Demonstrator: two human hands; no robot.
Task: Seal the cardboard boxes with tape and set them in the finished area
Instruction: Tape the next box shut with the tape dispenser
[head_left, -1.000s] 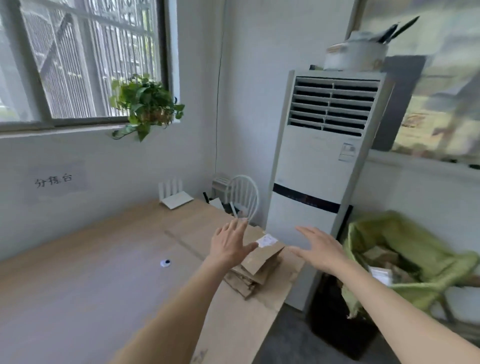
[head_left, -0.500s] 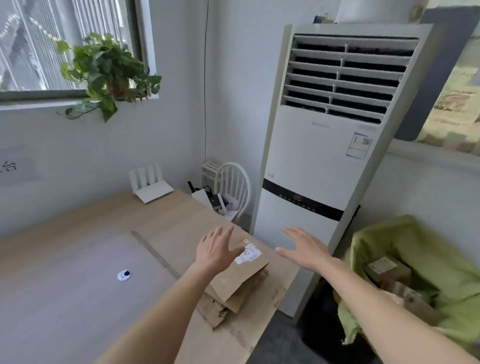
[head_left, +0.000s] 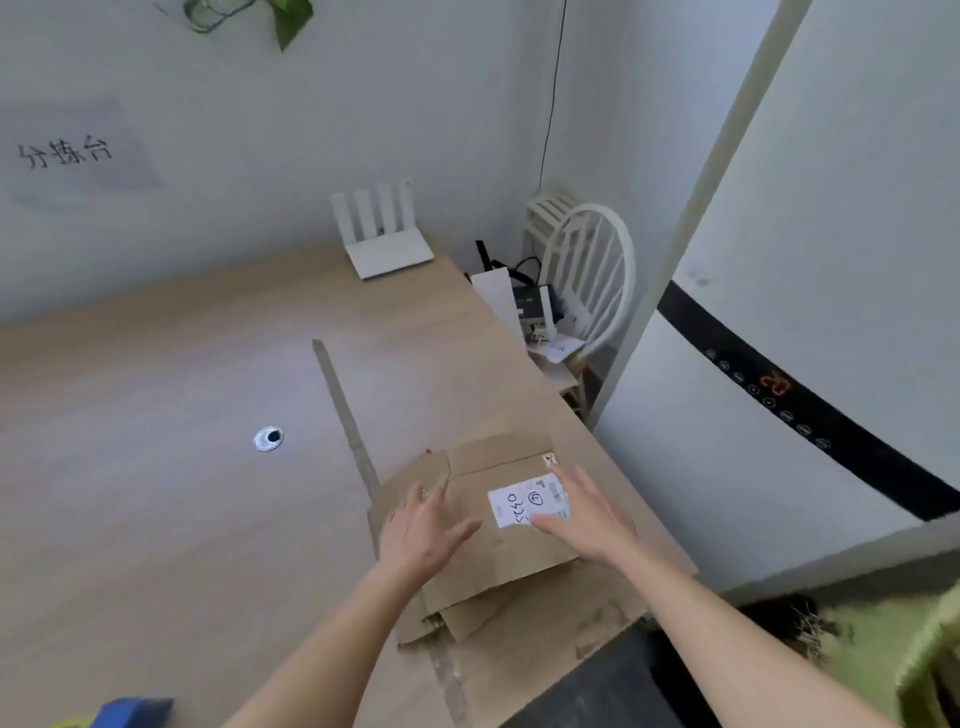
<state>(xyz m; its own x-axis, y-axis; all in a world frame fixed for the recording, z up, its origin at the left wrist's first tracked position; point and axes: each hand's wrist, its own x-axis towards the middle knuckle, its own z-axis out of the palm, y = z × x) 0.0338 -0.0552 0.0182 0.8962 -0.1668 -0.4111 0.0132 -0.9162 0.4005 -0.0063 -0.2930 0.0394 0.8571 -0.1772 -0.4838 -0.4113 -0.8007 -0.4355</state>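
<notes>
Reaching over a stack of flattened cardboard boxes (head_left: 498, 540), both hands have their fingers spread and straight, gripping nothing. The stack lies on the table (head_left: 156, 493) near its right edge, just beside the tall white air conditioner (head_left: 810, 364), and directly under the hands. The left hand (head_left: 426, 525) is over the stack's left part, its fingertips near the notch between two flaps. The right hand (head_left: 587, 514) is over the right part, its fingers across the corner of the white label (head_left: 524, 501). Neither hand is clearly the nearer; they flank the top sheet about evenly. The stack's long axis seems to run from the table's near edge away toward the white router (head_left: 384, 244) at the wall, tilted slightly right.

Whether the palms touch the cardboard or hover just above it cannot be told. How many boxes lie in the stack is unclear, since only ragged lower edges show. No tape is visible near the stack; a blue thing (head_left: 135, 712) at the bottom edge is cut off and cannot be identified.
</notes>
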